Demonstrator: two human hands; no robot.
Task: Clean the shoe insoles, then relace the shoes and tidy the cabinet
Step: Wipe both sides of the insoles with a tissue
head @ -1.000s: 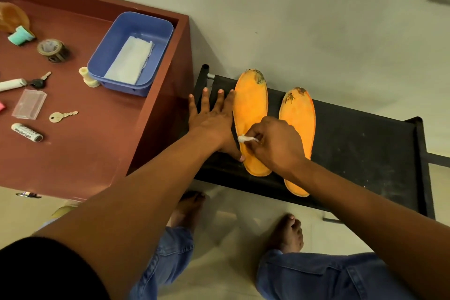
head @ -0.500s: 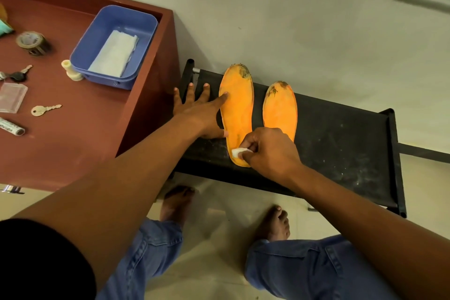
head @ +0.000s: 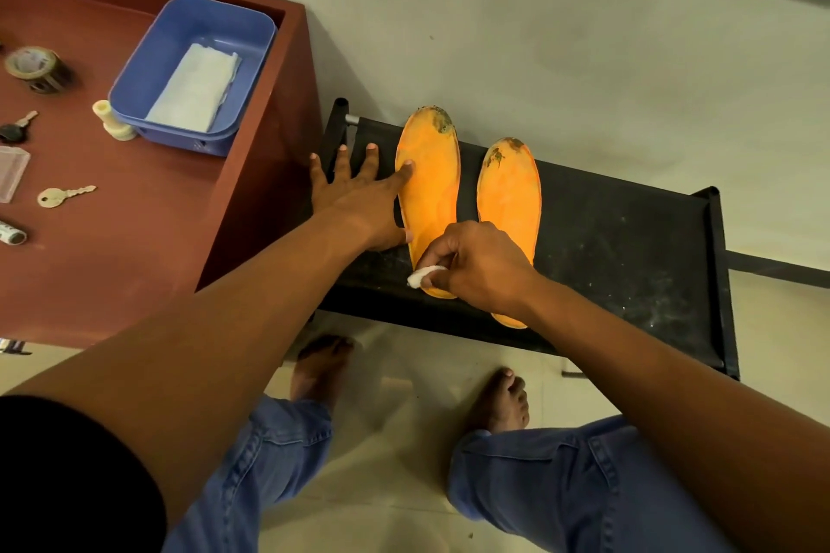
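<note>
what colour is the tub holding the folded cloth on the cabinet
Blue tub, seen in the head view, its only view.

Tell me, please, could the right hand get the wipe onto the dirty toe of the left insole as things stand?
Probably yes: the right hand pinches the wipe at the heel, and the insole lies bare up to its toe; the left hand only touches its edge.

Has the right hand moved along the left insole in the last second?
Yes. The right hand, pinching the white wad, has slid from mid-length down to the heel end of the left insole, which lies on the black rack.
</note>
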